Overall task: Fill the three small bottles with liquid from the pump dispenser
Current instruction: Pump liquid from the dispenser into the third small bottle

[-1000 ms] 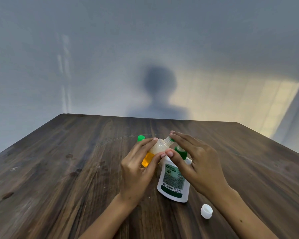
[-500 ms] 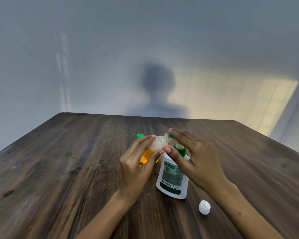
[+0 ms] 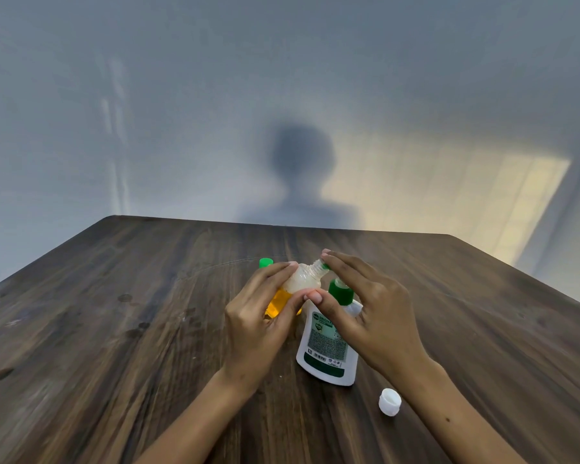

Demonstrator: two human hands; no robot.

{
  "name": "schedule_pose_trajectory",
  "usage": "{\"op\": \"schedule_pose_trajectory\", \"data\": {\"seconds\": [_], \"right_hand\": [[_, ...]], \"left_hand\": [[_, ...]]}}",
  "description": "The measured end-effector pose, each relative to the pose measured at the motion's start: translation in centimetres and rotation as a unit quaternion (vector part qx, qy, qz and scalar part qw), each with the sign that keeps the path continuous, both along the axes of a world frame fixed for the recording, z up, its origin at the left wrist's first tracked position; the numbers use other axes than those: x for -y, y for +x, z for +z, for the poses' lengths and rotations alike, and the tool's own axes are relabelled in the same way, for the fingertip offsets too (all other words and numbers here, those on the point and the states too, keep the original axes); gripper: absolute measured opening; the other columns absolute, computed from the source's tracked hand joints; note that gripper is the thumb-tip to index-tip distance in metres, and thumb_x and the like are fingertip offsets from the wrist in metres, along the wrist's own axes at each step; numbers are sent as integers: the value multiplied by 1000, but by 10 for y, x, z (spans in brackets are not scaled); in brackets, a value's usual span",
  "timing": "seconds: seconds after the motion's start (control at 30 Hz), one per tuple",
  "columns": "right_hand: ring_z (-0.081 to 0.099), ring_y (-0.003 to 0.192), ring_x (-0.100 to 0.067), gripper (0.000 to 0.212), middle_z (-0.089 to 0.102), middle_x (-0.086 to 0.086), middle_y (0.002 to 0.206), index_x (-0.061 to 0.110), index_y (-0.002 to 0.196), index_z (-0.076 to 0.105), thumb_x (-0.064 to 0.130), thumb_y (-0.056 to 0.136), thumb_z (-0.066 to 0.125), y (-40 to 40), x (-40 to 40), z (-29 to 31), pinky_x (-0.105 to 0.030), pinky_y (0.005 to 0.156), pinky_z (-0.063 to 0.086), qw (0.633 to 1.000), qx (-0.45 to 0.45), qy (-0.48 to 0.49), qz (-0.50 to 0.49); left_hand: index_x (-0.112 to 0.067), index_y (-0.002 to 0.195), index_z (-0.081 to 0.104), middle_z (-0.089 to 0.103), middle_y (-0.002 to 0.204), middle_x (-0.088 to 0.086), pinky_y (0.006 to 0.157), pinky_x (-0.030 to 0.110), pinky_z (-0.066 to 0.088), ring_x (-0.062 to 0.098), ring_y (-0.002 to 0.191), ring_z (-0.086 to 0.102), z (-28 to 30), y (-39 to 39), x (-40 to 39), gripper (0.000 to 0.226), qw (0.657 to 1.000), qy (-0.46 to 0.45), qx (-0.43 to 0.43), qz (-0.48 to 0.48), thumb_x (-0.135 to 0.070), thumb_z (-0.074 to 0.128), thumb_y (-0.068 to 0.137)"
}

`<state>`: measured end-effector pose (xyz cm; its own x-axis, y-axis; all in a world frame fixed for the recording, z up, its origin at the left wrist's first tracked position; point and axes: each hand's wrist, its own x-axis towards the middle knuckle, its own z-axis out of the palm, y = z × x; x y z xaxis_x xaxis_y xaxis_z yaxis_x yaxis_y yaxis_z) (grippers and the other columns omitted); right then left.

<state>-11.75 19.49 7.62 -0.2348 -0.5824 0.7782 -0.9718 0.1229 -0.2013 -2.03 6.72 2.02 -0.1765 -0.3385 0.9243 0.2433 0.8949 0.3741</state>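
Note:
My left hand [image 3: 258, 326] grips a small clear bottle [image 3: 300, 281], part filled with orange liquid and tilted so its open neck points right. The neck meets the green nozzle tip [image 3: 325, 266] of the white pump dispenser [image 3: 325, 349], which stands on the table with a green collar [image 3: 340, 293]. My right hand [image 3: 372, 313] lies over the pump head with fairly straight fingers, its thumb beside the small bottle. A green cap [image 3: 266, 262] shows behind my left hand; what it sits on is hidden.
A loose white cap [image 3: 389, 401] lies on the dark wooden table [image 3: 114, 329], near my right forearm. The table's far edge meets a grey wall with a person's shadow on it.
Both hands keep the same hold on the small bottle and pump. Only the view has drifted slightly.

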Motion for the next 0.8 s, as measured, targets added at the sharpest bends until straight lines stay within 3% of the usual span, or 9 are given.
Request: {"op": "schedule_pose_trajectory", "data": {"seconds": [0.13,0.43,0.6,0.8], "right_hand": [[58,113,-9,76,62,6,125,18,123,64,75,87,29,-2,0,6,-20,90,42,1000,-7,9,4],[60,110,-8,76,65,5,122,17,119,67,75,87,30,-1,-1,6,-19,88,43,1000,-3,1,4],[59,115,-13,77,63,1,126,15,123,65,73,87,31,-4,-1,12,-32,95,48,1000,-9,3,7],[60,112,-9,75,63,5,125,17,123,65,74,85,34,-3,-1,2,-23,91,46,1000,-15,11,-1]], "left_hand": [[1,111,70,69,111,9,93,19,49,9,109,62,1,-1,0,36,1000,-2,-6,2,-25,66,86],[1,112,69,69,112,9,91,21,51,10,109,62,1,0,-1,38,1000,-5,-1,1,-27,65,87],[-1,111,70,69,111,7,91,22,50,8,109,63,3,0,-2,41,1000,2,-10,-3,-35,62,90],[0,113,69,69,114,8,92,22,51,9,111,62,0,0,1,38,1000,-4,0,5,-26,66,86]]}}
